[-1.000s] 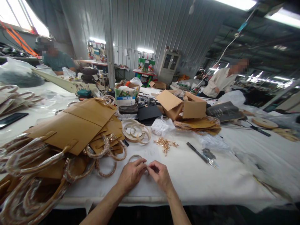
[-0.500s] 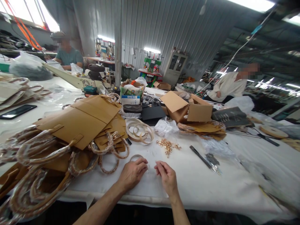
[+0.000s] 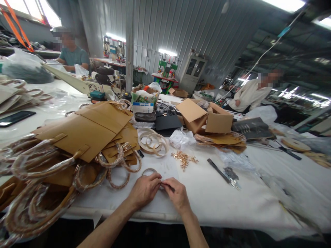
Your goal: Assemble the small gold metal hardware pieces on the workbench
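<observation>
My left hand [image 3: 143, 189] and my right hand [image 3: 176, 194] meet at the near edge of the white table [image 3: 214, 199]. Both are closed in a pinch on something small between the fingertips; I cannot make it out. A thin dark sliver sticks out by my right thumb. A pale strap ring [image 3: 149, 171] lies just behind my left hand. A small heap of gold metal clasps [image 3: 183, 159] sits a little beyond my hands.
A pile of tan bags with wrapped handles [image 3: 77, 144] fills the left. Coiled pale straps [image 3: 152, 142], open cardboard boxes [image 3: 205, 119], a dark blade tool [image 3: 216, 167] and clear plastic lie farther out. Two other people work at the back left and back right.
My hands had drawn a little apart half a second ago; now their fingertips are together again in a pinch. The view has shifted slightly.
</observation>
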Demonstrator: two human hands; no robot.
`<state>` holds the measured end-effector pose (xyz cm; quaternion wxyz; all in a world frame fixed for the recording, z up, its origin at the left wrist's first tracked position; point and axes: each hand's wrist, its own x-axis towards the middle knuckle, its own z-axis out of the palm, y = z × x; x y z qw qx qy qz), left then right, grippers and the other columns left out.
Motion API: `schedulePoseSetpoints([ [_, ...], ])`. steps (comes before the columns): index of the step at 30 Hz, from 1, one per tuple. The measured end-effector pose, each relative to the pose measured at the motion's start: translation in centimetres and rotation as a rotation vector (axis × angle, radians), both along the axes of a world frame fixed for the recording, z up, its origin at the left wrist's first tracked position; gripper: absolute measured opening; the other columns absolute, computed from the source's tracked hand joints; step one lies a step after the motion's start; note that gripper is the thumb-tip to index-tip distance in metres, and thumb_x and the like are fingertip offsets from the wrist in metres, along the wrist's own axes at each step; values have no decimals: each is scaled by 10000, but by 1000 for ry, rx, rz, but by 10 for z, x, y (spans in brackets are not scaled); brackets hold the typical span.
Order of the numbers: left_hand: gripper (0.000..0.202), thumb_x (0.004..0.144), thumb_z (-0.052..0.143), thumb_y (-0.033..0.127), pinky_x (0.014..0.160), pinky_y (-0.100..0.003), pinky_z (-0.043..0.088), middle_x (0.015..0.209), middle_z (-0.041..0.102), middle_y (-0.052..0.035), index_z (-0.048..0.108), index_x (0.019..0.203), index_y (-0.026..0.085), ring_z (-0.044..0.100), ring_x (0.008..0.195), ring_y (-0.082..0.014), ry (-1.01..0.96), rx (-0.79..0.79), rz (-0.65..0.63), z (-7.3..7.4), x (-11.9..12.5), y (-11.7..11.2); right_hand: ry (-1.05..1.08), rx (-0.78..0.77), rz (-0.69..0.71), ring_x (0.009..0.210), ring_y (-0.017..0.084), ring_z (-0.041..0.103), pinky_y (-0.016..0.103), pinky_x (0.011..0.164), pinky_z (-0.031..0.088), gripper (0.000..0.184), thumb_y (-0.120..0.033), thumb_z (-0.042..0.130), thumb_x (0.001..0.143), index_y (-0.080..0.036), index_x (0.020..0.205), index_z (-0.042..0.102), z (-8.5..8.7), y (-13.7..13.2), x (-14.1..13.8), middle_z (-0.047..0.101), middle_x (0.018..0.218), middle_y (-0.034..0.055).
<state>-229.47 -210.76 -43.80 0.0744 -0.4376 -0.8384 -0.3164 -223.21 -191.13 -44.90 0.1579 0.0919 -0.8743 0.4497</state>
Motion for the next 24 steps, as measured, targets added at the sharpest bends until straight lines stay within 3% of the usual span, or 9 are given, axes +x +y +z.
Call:
schedulePoseSetpoints([
  [6, 206, 1010, 515, 172, 819, -325, 567, 1244, 712, -83, 708, 1063, 220, 714, 937, -215, 45, -25, -18, -1, -1, 2, 63, -28, -16, 986, 216, 713, 353, 897, 606, 197, -246, 604, 982, -260, 1121, 743, -3, 0, 0, 748, 1069, 75],
  [12, 255, 1042, 452, 206, 818, -341, 580, 1312, 692, -63, 678, 1151, 247, 719, 979, -240, 57, -64, -18, -11, -5, 3, 22, -11, -37, 910, 182, 696, 293, 840, 560, 197, -138, 612, 945, -257, 1015, 752, 4, -2, 2, 741, 959, 29],
  [15, 252, 1056, 449, 247, 854, -310, 578, 1294, 689, -48, 669, 1173, 283, 717, 971, -210, -32, 2, -81, -10, -8, 1, -3, -46, -57, 865, 164, 676, 258, 789, 527, 153, -136, 657, 919, -250, 990, 730, 10, -3, 4, 717, 929, 7],
  [19, 233, 1071, 455, 304, 937, -266, 555, 1237, 682, -44, 687, 1090, 288, 685, 1076, -190, -224, 134, -202, 4, -8, -5, 3, -95, -46, 835, 158, 649, 247, 756, 498, 97, -156, 665, 920, -244, 948, 696, 23, -15, 9, 673, 900, -1],
  [24, 250, 1061, 485, 345, 959, -266, 569, 1214, 695, -73, 716, 1018, 257, 685, 1123, -213, -220, 290, -52, 6, -9, -4, 112, -67, 161, 919, 188, 652, 286, 851, 516, 104, -242, 588, 985, -240, 948, 685, 38, -38, 19, 678, 931, 32],
])
